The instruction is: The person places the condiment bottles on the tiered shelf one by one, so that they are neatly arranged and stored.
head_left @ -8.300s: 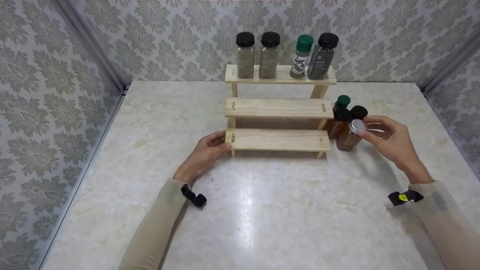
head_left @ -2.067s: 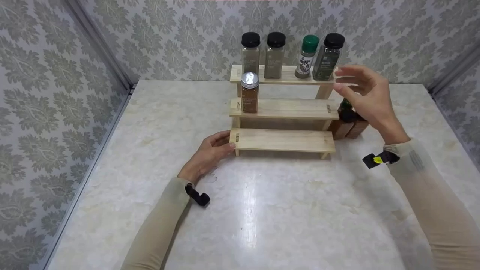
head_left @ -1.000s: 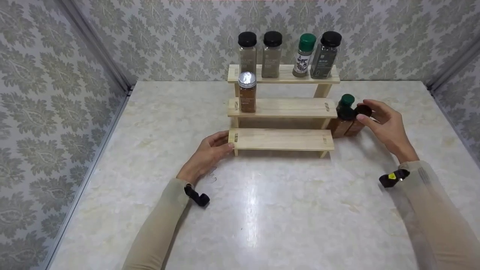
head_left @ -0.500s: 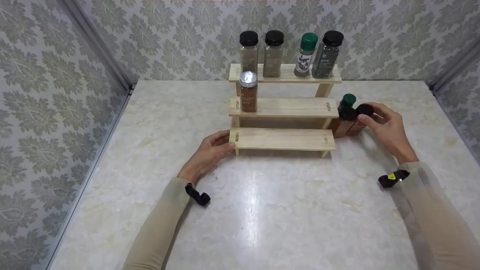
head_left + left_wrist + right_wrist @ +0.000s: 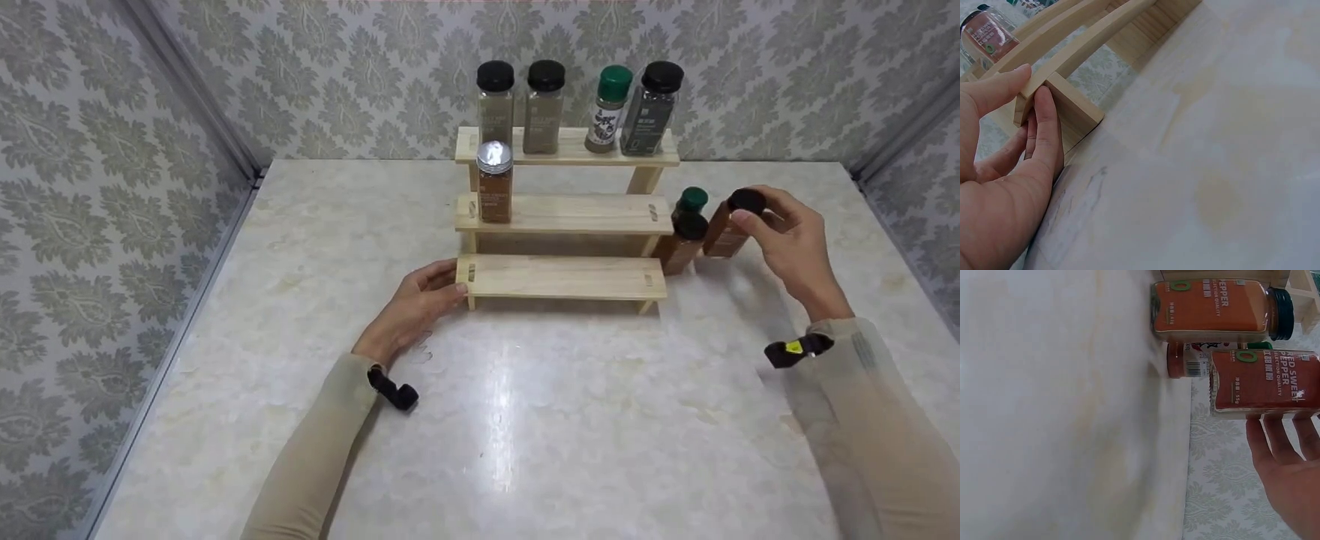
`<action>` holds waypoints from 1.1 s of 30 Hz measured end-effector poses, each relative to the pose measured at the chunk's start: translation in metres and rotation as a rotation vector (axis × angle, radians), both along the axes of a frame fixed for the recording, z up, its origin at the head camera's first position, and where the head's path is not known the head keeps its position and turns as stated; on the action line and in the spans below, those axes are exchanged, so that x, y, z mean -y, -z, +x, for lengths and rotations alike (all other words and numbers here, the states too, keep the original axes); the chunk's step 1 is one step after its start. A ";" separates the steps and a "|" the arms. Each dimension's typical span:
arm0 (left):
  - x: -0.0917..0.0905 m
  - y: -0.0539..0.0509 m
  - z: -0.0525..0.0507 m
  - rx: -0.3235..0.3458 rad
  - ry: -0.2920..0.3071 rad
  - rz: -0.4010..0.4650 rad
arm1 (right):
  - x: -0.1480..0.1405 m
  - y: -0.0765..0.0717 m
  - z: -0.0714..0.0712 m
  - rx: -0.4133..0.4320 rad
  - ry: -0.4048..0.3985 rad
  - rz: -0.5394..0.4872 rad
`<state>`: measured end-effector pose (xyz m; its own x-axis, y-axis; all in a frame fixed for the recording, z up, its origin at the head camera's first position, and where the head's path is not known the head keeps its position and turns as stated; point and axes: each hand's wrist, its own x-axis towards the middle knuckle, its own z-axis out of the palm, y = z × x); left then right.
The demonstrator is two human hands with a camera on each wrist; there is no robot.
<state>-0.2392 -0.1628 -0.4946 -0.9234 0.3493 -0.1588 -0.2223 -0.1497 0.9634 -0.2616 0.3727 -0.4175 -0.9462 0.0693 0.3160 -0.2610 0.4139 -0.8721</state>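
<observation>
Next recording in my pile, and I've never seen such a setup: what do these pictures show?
No machine here: a person works with two bare hands. The wide picture comes from a head camera, the two close-ups from wrist cameras. The left hand grips the bottom step of a three-step wooden rack. The right hand holds a red-powder jar near its black lid. On the table, two bottles stand right of the rack. Four bottles stand on its top step, one silver-lidded jar on the middle.

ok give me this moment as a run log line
left hand: holds rack; right hand: grips red jar, off table; top tier: four jars; middle tier: silver-capped jar; table: two jars
</observation>
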 end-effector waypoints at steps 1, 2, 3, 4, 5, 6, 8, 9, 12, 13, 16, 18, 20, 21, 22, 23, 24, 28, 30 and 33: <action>0.000 0.000 0.000 0.003 -0.002 0.003 | 0.000 -0.002 0.000 -0.010 0.000 -0.005; 0.000 0.000 0.000 0.006 -0.003 0.006 | 0.001 -0.004 0.000 -0.021 0.002 -0.008; 0.000 0.000 0.000 0.007 -0.003 0.008 | 0.002 -0.007 0.001 -0.031 0.004 -0.010; 0.000 0.000 0.000 0.007 -0.003 0.011 | 0.002 -0.009 0.001 -0.039 0.004 -0.019; 0.000 0.000 -0.001 0.008 -0.003 0.017 | 0.003 -0.012 0.001 -0.048 0.007 -0.024; 0.000 0.000 -0.001 0.009 -0.004 0.022 | 0.004 -0.014 0.001 -0.057 0.015 -0.021; 0.000 0.000 -0.001 0.009 -0.004 0.031 | 0.006 -0.021 0.001 -0.077 0.028 -0.030; 0.000 0.000 -0.001 0.008 -0.005 0.032 | 0.007 -0.024 0.001 -0.088 0.033 -0.032; 0.000 0.000 -0.002 0.004 -0.007 0.024 | 0.012 -0.035 0.002 -0.122 0.055 -0.030; 0.000 0.000 -0.002 0.003 -0.007 0.018 | 0.014 -0.039 0.002 -0.130 0.060 -0.040; 0.000 0.000 -0.002 0.000 -0.005 -0.005 | 0.020 -0.049 0.005 -0.153 0.072 -0.060; 0.000 0.000 -0.001 0.004 -0.003 -0.003 | 0.025 -0.056 0.006 -0.173 0.073 -0.076; 0.000 -0.001 0.000 0.004 0.000 0.005 | 0.031 -0.063 0.005 -0.195 0.063 -0.096; 0.000 -0.001 0.000 0.004 0.001 0.011 | 0.034 -0.066 0.005 -0.205 0.055 -0.112; 0.000 -0.001 0.001 0.005 0.002 0.021 | 0.037 -0.069 0.004 -0.211 0.044 -0.130; 0.001 -0.002 0.001 0.002 0.003 0.024 | 0.040 -0.072 0.003 -0.216 0.036 -0.139; 0.001 -0.002 0.001 -0.001 0.005 0.025 | 0.043 -0.075 0.002 -0.217 0.026 -0.157; 0.001 -0.002 0.001 -0.003 0.003 0.013 | 0.057 -0.083 -0.003 -0.224 0.007 -0.184; 0.000 -0.002 0.001 0.001 0.000 0.002 | 0.065 -0.087 -0.004 -0.234 0.006 -0.171; -0.001 -0.003 0.001 0.008 -0.003 -0.010 | 0.077 -0.092 -0.006 -0.254 0.000 -0.132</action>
<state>-0.2384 -0.1620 -0.4918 -0.9231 0.3449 -0.1699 -0.2299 -0.1408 0.9630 -0.2677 0.2957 -0.3253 -0.8381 0.1251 0.5310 -0.4780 0.3010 -0.8252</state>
